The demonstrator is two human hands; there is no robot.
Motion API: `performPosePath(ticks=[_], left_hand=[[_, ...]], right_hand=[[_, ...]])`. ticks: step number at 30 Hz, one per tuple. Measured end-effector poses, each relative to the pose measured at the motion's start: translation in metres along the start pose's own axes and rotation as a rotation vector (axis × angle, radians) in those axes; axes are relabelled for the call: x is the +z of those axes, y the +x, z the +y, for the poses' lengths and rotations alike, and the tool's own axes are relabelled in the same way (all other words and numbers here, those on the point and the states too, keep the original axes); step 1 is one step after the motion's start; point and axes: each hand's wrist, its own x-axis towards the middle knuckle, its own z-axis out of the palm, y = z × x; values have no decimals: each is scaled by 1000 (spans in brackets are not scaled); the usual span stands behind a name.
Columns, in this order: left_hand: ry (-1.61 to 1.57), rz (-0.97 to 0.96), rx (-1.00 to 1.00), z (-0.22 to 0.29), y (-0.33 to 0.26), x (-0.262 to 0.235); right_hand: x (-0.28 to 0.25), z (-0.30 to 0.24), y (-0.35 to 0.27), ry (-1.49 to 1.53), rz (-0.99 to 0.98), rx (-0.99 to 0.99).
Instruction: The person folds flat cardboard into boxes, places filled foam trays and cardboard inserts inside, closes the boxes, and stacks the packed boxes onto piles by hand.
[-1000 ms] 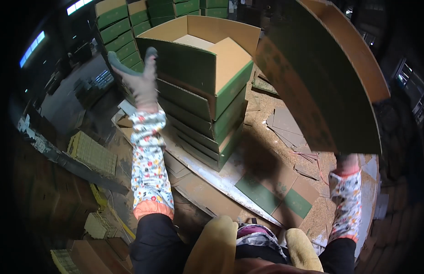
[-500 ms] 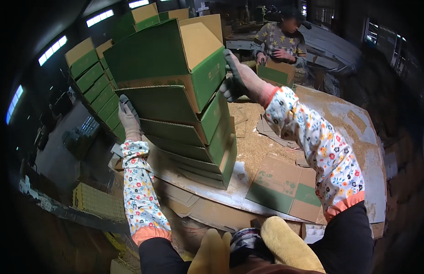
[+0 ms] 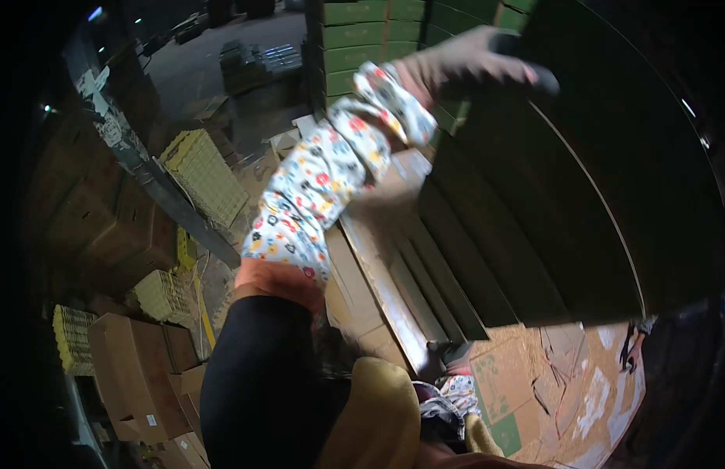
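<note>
A tall stack of nested green cardboard boxes point(image 3: 503, 227) fills the right of the view, its dark sides and stepped upper edges facing me. My left hand point(image 3: 483, 66), in a pale glove with dark fingertips, reaches across its upper part with the fingers stretched out. Whether those fingers touch the cardboard I cannot tell. Low down by the stack's bottom corner, part of my right hand point(image 3: 434, 359) shows in a dark-palmed glove, below a floral sleeve. Its fingers are hidden or too dark to make out.
Beneath the stack is a worktable point(image 3: 593, 414) strewn with chips, bearing a flat brown-and-green carton point(image 3: 499, 375). More green boxes point(image 3: 354, 35) are stacked behind. To the left stand a metal post point(image 3: 182, 207), yellow tray stacks point(image 3: 202, 176) and brown cartons point(image 3: 136, 375).
My view has swung left and the stack now looms closer at the right. My left hand has left the box's left edge; my right hand is now low near the stack's bottom.
</note>
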Motion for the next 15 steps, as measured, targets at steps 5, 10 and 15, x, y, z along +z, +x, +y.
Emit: performPosePath(ticks=[5, 10, 15], left_hand=[[-2, 714, 815, -27, -5, 57], [164, 432, 763, -32, -10, -15], [85, 233, 224, -123, -20, -171]], right_hand=[[135, -63, 36, 5, -167, -154], [336, -146, 102, 18, -395, -380], [444, -85, 272, 146, -355, -234]])
